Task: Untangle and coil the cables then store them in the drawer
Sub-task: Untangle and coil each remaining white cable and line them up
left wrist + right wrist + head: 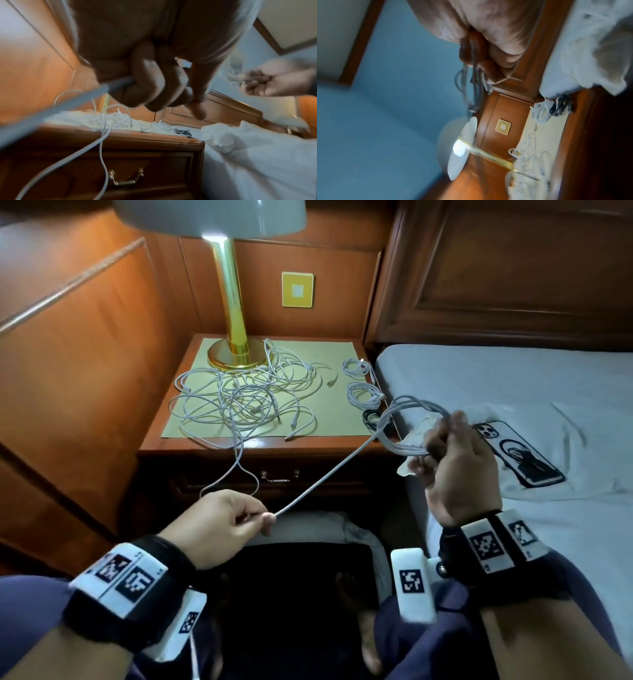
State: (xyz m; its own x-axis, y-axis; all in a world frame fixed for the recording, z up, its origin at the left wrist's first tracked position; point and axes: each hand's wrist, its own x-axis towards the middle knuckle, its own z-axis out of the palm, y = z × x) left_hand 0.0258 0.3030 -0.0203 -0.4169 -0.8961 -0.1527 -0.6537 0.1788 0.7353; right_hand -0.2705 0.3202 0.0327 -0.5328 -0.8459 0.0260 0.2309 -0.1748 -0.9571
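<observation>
We note right hand (455, 460) grips coil (411, 422); left hand (219, 525) pinches cable (325, 474); tangle (246, 395) covers nightstand (205, 445) centre.

My wooden nightstand (212, 444) carries a tan mat (205, 424), a brass lamp (236, 350), tangled white cables (246, 395) and three coiled ones (363, 392). Beside it, my bed (513, 371) holds a phone (517, 453).

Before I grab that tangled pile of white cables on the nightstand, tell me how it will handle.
The tangled pile will probably come up floppy and light: its thin strands lie in loose curves. Likely it lifts as one clump, since the loops cross each other. One strand droops over the nightstand edge, so it may snag or drag.
</observation>
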